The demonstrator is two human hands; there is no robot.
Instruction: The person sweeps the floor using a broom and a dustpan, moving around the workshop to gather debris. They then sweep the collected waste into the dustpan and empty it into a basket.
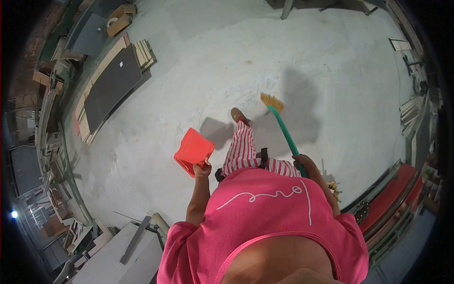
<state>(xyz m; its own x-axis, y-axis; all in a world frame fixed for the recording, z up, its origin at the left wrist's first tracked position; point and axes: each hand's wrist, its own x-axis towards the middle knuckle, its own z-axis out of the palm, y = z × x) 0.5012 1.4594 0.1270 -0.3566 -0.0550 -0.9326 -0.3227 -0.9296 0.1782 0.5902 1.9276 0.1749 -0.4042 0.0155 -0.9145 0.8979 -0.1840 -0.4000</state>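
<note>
My left hand [202, 169] is closed on the near edge of a red dustpan [193, 146], which hangs out to the left of my legs. On the other side, my right hand [306, 165] wraps round the green handle of a broom [285, 130]. The handle slants forward and away from me, ending in yellow-brown bristles [273, 102] low over the concrete floor [198, 85]. One shoe [237, 114] shows ahead of me, between the dustpan and the bristles.
Dark and pale panels [113, 87] lie stacked at the left, with a cardboard box [121, 20] behind them. A grey metal cabinet [120, 258] stands at the lower left. Red and grey lengths of material [390, 196] lie at the right. Boards [408, 113] lean farther along that side.
</note>
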